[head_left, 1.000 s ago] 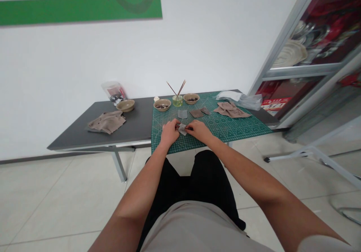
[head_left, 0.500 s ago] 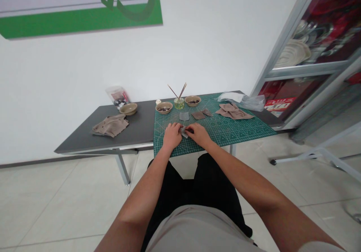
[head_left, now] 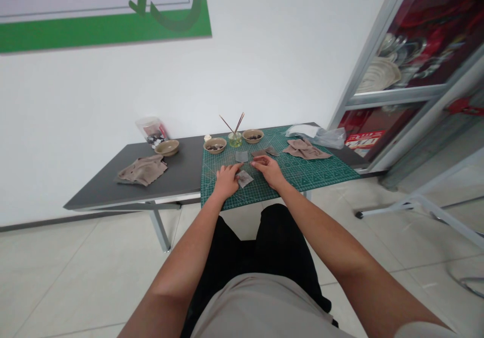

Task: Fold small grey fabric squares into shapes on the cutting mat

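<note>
On the green cutting mat (head_left: pixel 302 171), a small grey square sheet (head_left: pixel 244 178) that looks like sandpaper lies near the front edge. My left hand (head_left: pixel 227 179) rests at its left side, fingers stretched forward and the fingertips on or just above the mat. My right hand (head_left: pixel 269 170) is beyond the sheet to the right, thumb and fingers curled together; what they hold, if anything, is too small to tell. A second grey square (head_left: pixel 241 156) lies just ahead of my fingertips. Brownish square pieces (head_left: pixel 271 151) are beyond my right hand, partly covered by it.
Behind the squares stand a bowl (head_left: pixel 215 146) and another bowl (head_left: pixel 253 136) of small dark pieces, with a glass jar (head_left: pixel 235 139) of thin sticks between. Brown cloths (head_left: pixel 306 149), a plastic bag (head_left: pixel 328 137), a third bowl (head_left: pixel 167 148) and a clear tub (head_left: pixel 152 131) lie around.
My hands have come apart from the grey sheet they were both working over. The sheet now lies uncovered, and my right hand has moved forward, away from it. The view has shifted slightly.
</note>
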`<state>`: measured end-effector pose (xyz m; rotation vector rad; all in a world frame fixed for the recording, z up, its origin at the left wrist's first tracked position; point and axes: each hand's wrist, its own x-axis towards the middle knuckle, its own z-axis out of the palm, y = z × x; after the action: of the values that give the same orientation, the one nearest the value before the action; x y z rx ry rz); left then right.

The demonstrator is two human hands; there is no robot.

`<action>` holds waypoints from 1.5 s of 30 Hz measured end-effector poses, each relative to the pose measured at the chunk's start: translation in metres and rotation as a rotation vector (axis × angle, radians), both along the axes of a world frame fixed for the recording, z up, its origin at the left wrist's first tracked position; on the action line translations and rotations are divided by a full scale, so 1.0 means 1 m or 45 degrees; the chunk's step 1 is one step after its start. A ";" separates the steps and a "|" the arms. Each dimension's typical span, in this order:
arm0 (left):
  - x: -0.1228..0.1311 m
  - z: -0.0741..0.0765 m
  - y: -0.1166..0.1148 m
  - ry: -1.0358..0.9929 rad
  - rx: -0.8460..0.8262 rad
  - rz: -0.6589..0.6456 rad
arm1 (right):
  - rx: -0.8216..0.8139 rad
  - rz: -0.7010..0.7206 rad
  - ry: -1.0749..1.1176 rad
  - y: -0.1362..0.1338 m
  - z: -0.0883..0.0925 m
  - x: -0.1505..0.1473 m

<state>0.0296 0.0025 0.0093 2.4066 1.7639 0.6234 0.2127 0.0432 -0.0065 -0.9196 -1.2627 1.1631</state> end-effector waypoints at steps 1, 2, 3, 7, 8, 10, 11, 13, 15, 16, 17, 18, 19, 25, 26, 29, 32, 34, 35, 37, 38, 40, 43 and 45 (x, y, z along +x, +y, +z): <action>0.000 0.001 -0.001 0.032 0.003 -0.026 | -0.010 0.001 0.019 0.000 0.001 0.000; 0.001 0.001 -0.002 0.067 0.008 -0.056 | -0.019 0.001 0.034 0.000 0.001 0.000; 0.001 0.002 -0.003 0.098 0.014 -0.082 | -0.024 0.001 0.048 -0.001 0.001 0.000; 0.002 0.003 -0.005 0.171 0.021 -0.137 | -0.025 0.006 0.097 -0.001 0.002 0.000; 0.002 0.004 -0.004 0.174 0.020 -0.137 | -0.024 0.007 0.106 -0.001 0.002 0.000; 0.001 0.003 -0.002 0.144 0.013 -0.116 | -0.022 0.007 0.116 -0.001 0.002 0.000; 0.000 0.002 0.000 0.107 0.002 -0.102 | -0.021 0.010 0.120 -0.002 0.002 0.000; -0.003 -0.001 0.004 -0.013 -0.027 -0.092 | -0.020 0.014 0.121 -0.002 0.003 0.001; -0.008 -0.005 0.007 -0.188 -0.037 -0.108 | -0.023 0.014 0.112 -0.002 0.003 0.001; -0.011 -0.007 0.008 -0.285 -0.019 -0.114 | -0.026 0.011 0.105 -0.001 0.004 0.001; -0.015 -0.008 0.008 -0.379 0.014 -0.117 | -0.030 0.008 0.101 -0.001 0.004 0.001; -0.020 -0.007 0.009 -0.459 0.067 -0.106 | -0.034 0.008 0.101 0.000 0.003 0.001; -0.025 -0.005 0.009 -0.515 0.133 -0.079 | -0.038 0.012 0.104 0.000 0.003 0.001; -0.058 0.027 0.022 -0.361 0.581 0.396 | -0.045 0.019 0.123 0.003 -0.001 0.002; -0.060 0.029 0.026 -0.287 0.543 0.407 | -0.045 0.021 0.131 0.003 -0.001 0.002; -0.061 0.027 0.038 -0.043 0.337 0.356 | -0.059 0.037 0.157 0.002 0.000 0.003; -0.058 0.016 0.043 0.049 0.138 0.267 | -0.074 0.053 0.159 0.001 0.001 0.002; -0.058 0.010 0.043 0.048 0.115 0.223 | -0.054 0.048 0.141 0.001 0.000 0.002; -0.059 0.009 0.042 0.045 0.127 0.209 | -0.033 0.036 0.123 0.001 -0.001 0.002; -0.061 0.008 0.040 0.036 0.177 0.206 | 0.015 0.001 0.079 0.002 -0.004 0.003; -0.060 0.008 0.039 0.019 0.212 0.207 | 0.035 -0.011 0.057 0.003 -0.005 0.003; -0.057 0.010 0.036 -0.088 0.290 0.184 | 0.051 -0.025 0.024 0.006 -0.006 0.002; -0.042 0.016 0.033 -0.474 0.292 0.011 | 0.016 -0.006 0.005 0.015 0.000 -0.010; -0.028 0.019 0.032 -0.682 0.128 -0.178 | 0.009 0.045 0.040 0.020 0.008 -0.023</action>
<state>0.0013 0.0341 0.0281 2.1160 1.3576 1.2204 0.1896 0.0635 0.0012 -0.8736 -1.2615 1.1959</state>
